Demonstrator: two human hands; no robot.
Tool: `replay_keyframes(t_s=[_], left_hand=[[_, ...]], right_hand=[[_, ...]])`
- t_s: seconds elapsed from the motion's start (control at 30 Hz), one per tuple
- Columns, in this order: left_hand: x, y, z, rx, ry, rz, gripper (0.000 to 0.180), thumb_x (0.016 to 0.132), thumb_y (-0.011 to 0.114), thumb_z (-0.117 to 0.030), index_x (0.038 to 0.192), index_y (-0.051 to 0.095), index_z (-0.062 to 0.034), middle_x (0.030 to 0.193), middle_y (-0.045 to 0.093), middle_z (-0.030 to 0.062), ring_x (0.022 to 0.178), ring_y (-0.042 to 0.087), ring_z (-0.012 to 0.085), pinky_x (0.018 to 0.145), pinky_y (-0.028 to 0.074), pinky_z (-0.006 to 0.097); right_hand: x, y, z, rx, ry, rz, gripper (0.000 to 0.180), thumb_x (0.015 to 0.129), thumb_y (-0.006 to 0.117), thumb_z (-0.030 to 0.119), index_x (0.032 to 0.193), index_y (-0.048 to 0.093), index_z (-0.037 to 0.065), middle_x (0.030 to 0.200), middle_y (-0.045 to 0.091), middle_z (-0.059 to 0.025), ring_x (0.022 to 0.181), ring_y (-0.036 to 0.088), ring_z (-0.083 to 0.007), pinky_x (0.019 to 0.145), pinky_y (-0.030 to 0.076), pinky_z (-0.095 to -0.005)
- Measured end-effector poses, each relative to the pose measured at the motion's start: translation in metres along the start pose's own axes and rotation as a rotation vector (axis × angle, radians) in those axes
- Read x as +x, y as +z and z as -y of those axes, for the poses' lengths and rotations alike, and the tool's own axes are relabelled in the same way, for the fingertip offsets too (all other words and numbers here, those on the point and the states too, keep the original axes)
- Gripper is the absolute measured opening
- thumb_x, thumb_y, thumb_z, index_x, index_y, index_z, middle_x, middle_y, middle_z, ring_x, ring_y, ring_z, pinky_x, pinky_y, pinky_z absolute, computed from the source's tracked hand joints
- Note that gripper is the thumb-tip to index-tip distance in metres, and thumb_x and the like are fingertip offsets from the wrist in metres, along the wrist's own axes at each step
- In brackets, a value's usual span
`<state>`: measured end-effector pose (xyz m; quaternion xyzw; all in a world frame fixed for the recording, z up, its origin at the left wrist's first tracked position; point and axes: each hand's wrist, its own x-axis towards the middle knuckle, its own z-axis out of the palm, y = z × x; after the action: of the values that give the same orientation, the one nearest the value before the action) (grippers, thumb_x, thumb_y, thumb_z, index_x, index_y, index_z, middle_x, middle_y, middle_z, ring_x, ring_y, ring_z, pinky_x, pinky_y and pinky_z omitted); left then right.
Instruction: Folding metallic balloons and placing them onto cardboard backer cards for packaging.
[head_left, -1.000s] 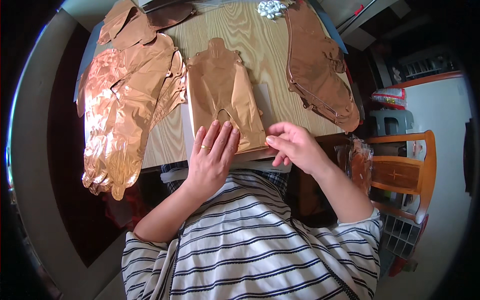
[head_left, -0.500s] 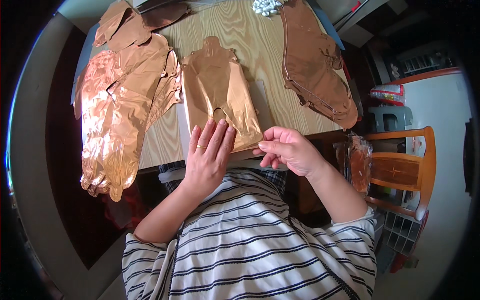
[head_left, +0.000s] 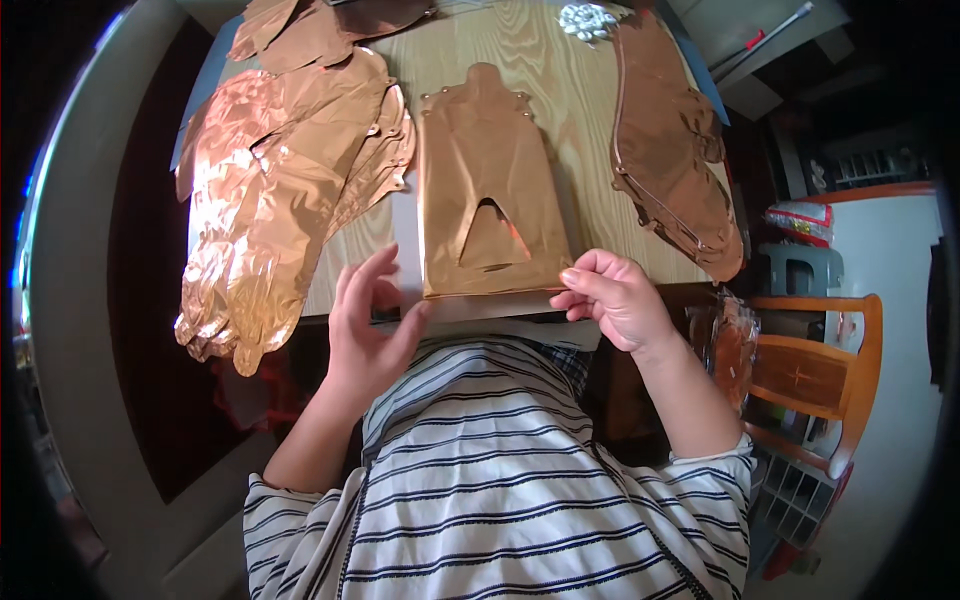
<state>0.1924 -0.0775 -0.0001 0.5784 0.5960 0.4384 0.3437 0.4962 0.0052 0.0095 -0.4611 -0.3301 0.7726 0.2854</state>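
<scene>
Right hand (head_left: 615, 297): we're pinching the near right corner of the flat copper-coloured foil piece (head_left: 500, 165), lying long axis away from us on the pale wood-grain table (head_left: 530, 45). Left hand (head_left: 372, 318): we're hovering, fingers parted, empty, by its near left corner.

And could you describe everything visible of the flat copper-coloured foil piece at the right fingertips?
The flat copper-coloured foil piece looks shiny and slightly creased. Its far end narrows to a rounded tab, with small side tabs; a roughly triangular opening sits nearer the straight lower edge. It lies over a grey sheet on the pale woodgrain table. The bare right hand pinches its lower right corner.
</scene>
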Motion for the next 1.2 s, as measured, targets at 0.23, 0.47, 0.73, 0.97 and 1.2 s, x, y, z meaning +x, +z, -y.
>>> replay_keyframes(t_s=[0.23, 0.47, 0.73, 0.97, 1.2], left_hand=[[0.015, -0.016, -0.006, -0.716, -0.576, 0.156, 0.033, 0.101, 0.065, -0.012, 0.129, 0.055, -0.0004, 0.113, 0.07, 0.0122, 0.089, 0.074, 0.0191, 0.077, 0.063, 0.033], [0.034, -0.019, 0.0, -0.98, -0.647, 0.236, 0.024, 0.101, 0.061, -0.009, 0.124, 0.056, -0.0026, 0.113, 0.071, 0.0117, 0.089, 0.076, 0.0219, 0.076, 0.064, 0.033], [0.046, -0.025, -0.008, -1.0, -0.87, 0.323, 0.019, 0.101, 0.062, -0.012, 0.119, 0.06, -0.0056, 0.105, 0.071, 0.0093, 0.095, 0.076, 0.0301, 0.08, 0.064, 0.043], [0.04, -0.029, -0.008, -0.922, -0.824, 0.387, 0.011, 0.099, 0.065, -0.007, 0.109, 0.066, -0.004, 0.102, 0.071, 0.0088, 0.096, 0.076, 0.0312, 0.085, 0.063, 0.046], [0.04, -0.022, -0.002, -0.865, -0.761, 0.28, 0.006, 0.096, 0.07, -0.004, 0.099, 0.07, 0.0005, 0.094, 0.074, 0.0095, 0.092, 0.076, 0.0254, 0.085, 0.064, 0.039]], right_hand=[[0.01, 0.005, 0.002, -0.004, 0.015, 0.052, 0.007, 0.098, 0.068, 0.015, 0.096, 0.064, 0.01, 0.083, 0.07, -0.0007, 0.076, 0.073, -0.0131, 0.061, 0.054, -0.0224], [0.009, 0.003, 0.004, -0.017, 0.017, 0.053, 0.007, 0.099, 0.067, 0.015, 0.096, 0.063, 0.01, 0.082, 0.07, -0.0004, 0.076, 0.073, -0.013, 0.06, 0.054, -0.0221], [0.008, 0.001, 0.004, -0.024, 0.02, 0.043, 0.006, 0.099, 0.067, 0.015, 0.097, 0.063, 0.01, 0.084, 0.069, 0.0006, 0.077, 0.073, -0.0136, 0.06, 0.053, -0.0219], [0.008, 0.002, -0.001, -0.023, 0.006, 0.012, 0.009, 0.1, 0.067, 0.018, 0.098, 0.063, 0.01, 0.086, 0.068, 0.0002, 0.08, 0.074, -0.0143, 0.061, 0.053, -0.0224], [0.008, 0.004, -0.002, -0.063, 0.03, -0.019, 0.016, 0.099, 0.069, 0.021, 0.1, 0.065, 0.006, 0.088, 0.068, -0.0017, 0.082, 0.073, -0.0148, 0.061, 0.054, -0.0229]])
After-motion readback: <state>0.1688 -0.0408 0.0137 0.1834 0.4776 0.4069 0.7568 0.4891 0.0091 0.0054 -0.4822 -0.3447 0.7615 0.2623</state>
